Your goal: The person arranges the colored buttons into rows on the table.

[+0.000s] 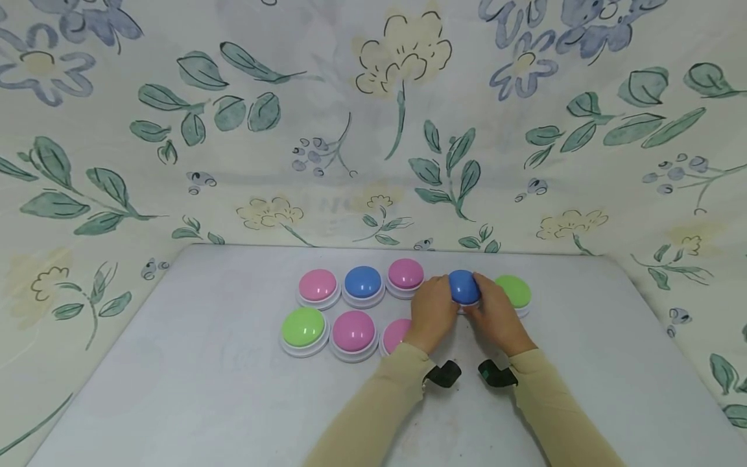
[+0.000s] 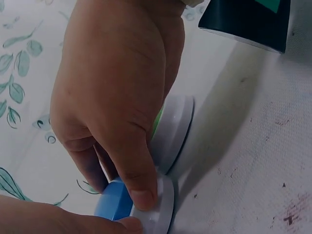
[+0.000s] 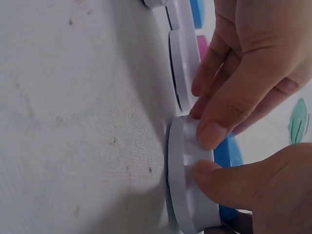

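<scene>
Both hands hold a blue dome push button (image 1: 463, 287) with a white base, one from each side. My left hand (image 1: 433, 314) grips its left side; my right hand (image 1: 498, 314) grips its right side. In the right wrist view both thumbs press the white base (image 3: 187, 170), and the base seems to stand on the table. Right of my right hand is a green button (image 1: 513, 291). A pink button (image 1: 405, 274) sits behind and left of my left hand, which partly hides another pink button (image 1: 396, 335).
More buttons stand to the left on the white table (image 1: 204, 376): a pink one (image 1: 318, 285) and a blue one (image 1: 362, 282) in the back row, a green one (image 1: 303, 327) and a pink one (image 1: 353, 331) in front. A floral cloth (image 1: 327, 130) hangs behind.
</scene>
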`<state>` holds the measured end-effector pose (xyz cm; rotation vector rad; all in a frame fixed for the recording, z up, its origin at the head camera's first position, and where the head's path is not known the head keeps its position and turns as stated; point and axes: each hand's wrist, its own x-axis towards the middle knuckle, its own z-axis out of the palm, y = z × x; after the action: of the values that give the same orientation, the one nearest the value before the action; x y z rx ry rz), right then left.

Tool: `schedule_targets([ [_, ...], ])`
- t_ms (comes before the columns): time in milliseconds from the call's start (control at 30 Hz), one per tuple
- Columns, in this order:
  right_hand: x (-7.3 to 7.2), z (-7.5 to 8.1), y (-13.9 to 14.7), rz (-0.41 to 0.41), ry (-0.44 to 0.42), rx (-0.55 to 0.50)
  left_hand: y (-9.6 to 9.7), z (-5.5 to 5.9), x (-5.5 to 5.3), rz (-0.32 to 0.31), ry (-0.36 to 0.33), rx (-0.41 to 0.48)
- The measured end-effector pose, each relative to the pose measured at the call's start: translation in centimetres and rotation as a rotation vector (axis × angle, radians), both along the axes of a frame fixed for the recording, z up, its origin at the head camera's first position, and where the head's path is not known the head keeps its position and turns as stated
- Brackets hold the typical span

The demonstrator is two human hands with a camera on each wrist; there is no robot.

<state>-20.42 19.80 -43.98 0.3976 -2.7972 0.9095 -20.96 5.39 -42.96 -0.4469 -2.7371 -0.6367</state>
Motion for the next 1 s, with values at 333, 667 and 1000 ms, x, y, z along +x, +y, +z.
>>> schedule_targets([
  [333, 0.23, 0.16, -0.40, -0.019, -0.029, 0.064, 0.07, 0.11, -0.36, -0.010, -0.062, -0.004],
  [667, 0.46, 0.21, -0.61, -0.039, -0.072, 0.079, 0.05, -0.13, -0.59, -0.011, -0.088, 0.003],
  [1000, 0.47, 0.27, -0.73, -0.055, -0.101, 0.066, -0.11, -0.18, -0.72, -0.022, -0.112, 0.016],
])
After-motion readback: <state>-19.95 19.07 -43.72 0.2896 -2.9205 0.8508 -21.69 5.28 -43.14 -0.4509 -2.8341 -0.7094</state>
